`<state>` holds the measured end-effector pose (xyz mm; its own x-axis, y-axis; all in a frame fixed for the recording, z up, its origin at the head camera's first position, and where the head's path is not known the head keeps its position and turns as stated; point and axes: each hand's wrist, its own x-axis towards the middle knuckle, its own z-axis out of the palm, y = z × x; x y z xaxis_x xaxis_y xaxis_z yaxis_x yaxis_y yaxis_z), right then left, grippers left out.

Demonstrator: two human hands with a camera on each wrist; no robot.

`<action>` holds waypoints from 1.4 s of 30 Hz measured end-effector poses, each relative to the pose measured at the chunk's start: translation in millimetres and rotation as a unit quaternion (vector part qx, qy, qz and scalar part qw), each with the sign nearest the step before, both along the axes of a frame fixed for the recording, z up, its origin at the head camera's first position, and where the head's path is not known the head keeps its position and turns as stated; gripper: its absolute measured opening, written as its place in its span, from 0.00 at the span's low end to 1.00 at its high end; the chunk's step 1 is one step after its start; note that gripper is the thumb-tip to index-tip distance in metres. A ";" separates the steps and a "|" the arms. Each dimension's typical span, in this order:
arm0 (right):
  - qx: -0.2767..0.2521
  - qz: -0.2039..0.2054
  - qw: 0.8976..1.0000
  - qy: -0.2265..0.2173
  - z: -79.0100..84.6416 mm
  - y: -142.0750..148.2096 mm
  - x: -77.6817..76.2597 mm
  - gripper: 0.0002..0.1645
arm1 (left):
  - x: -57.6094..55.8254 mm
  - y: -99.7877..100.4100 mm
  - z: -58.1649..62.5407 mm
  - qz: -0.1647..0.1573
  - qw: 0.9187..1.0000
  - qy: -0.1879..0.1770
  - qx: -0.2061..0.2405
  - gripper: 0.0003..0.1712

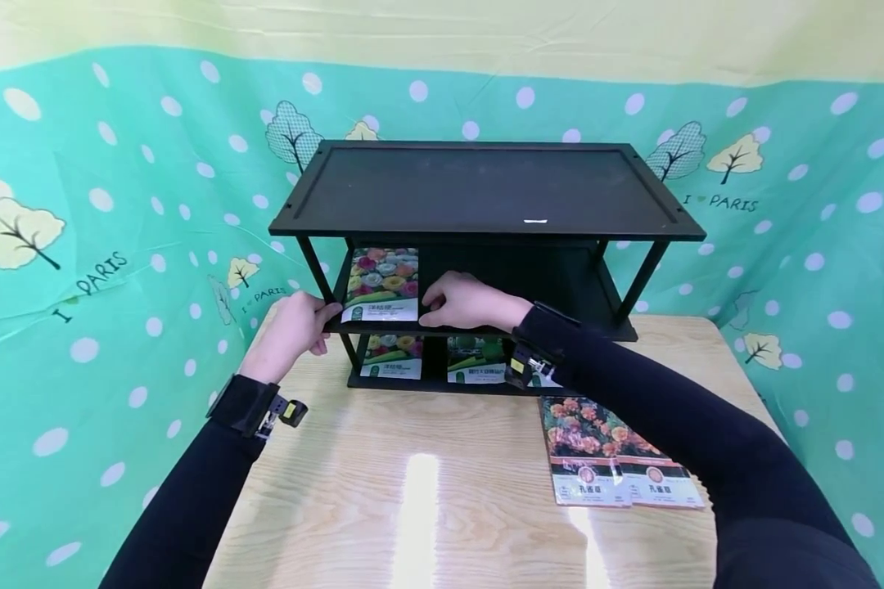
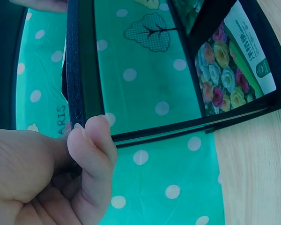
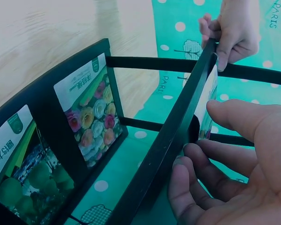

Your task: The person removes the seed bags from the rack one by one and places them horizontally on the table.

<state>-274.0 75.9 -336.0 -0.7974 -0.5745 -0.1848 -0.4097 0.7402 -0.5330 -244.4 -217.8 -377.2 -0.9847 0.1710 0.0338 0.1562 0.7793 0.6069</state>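
A seed packet with multicoloured flowers lies on the middle shelf of a black rack, at its left end. My left hand grips the rack's edge at the left front corner, beside that packet; thumb and fingers close round the edge in the left wrist view. At the packet's right side is my right hand, its fingers loosely bent. In the right wrist view, the right thumb is by the packet's edge, and the other fingertips are close to the shelf edge. Whether the thumb touches the packet is hard to tell.
The lower shelf holds another flower packet, a green packet and a third, mostly hidden by my right arm. Two overlapping marigold-like packets lie on the wooden table. A green dotted cloth surrounds the table.
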 end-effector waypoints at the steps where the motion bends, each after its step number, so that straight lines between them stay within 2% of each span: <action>1: -0.001 -0.002 1.000 -0.008 -0.6 -1.6 -0.4 0.26 | 0.8 -0.7 -0.2 0.000 1.000 -0.001 0.001 0.24; 4: -0.006 -0.005 1.000 -0.027 -3.7 -4.4 -0.8 0.25 | 3.3 -2.5 -1.6 -0.005 1.000 -0.003 0.000 0.23; 9: -0.019 -0.005 1.000 -0.024 -6.0 -6.2 -3.8 0.13 | 2.6 -3.5 -2.9 -0.016 1.000 0.015 0.011 0.23; 15: -0.018 0.001 0.999 -0.035 2.2 -13.3 -6.6 0.33 | -0.3 -2.3 1.5 -0.014 1.000 0.022 0.007 0.25; 19: -0.002 -0.003 0.999 -0.041 6.6 -21.1 -7.3 0.34 | 0.0 -1.0 3.4 -0.015 1.000 0.026 -0.007 0.27; 26: 0.002 -0.057 0.996 -0.074 9.2 -29.4 -5.0 0.34 | 0.9 -1.0 2.1 -0.016 0.999 0.033 -0.013 0.27; 30: -0.023 -0.073 0.995 -0.068 5.8 -31.4 -2.3 0.34 | 1.5 -1.0 1.2 -0.017 0.999 0.030 -0.008 0.26; 35: -0.087 -0.124 0.987 -0.045 -1.2 -31.3 0.6 0.33 | 1.4 -0.3 0.9 -0.020 0.999 0.029 -0.004 0.26; 39: -0.118 -0.152 0.981 -0.030 -5.7 -31.6 0.7 0.24 | 1.4 -0.1 1.3 -0.020 1.000 0.023 0.007 0.25; 42: -0.153 -0.162 0.974 -0.046 -8.0 -29.7 0.1 0.16 | 1.7 0.2 1.6 -0.022 0.999 0.024 0.011 0.25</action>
